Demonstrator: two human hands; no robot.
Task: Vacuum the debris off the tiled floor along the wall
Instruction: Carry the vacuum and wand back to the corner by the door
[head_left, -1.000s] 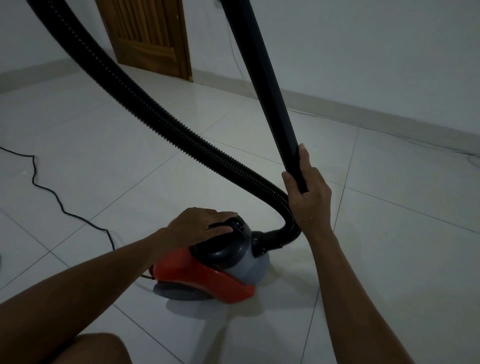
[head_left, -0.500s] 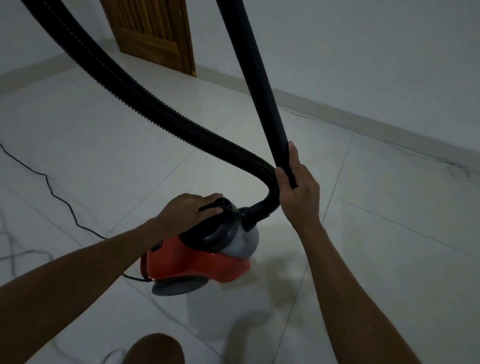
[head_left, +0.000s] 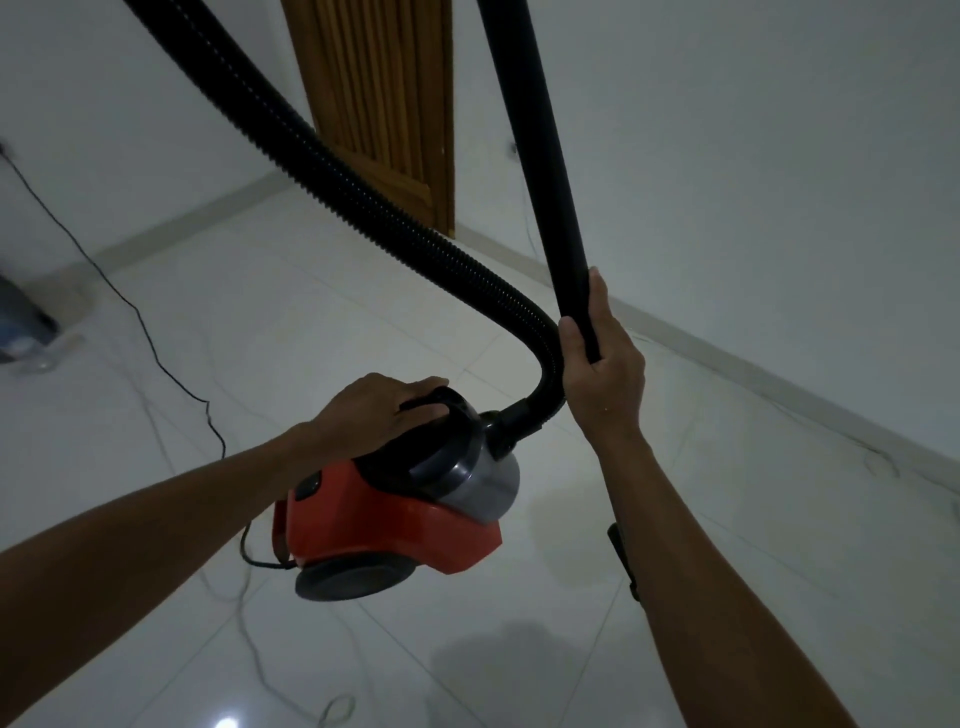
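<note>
Head view: a red and grey vacuum cleaner (head_left: 395, 519) is seen above the white tiled floor (head_left: 727, 519), its top handle gripped by the left hand (head_left: 379, 415). A black tube (head_left: 540, 156) is held by the right hand (head_left: 602, 358), beside the ribbed hose (head_left: 322, 161). A black cord (head_left: 150, 343) trails left; a wooden door (head_left: 384, 104) is set in the wall (head_left: 753, 156). No writing can be read.
</note>
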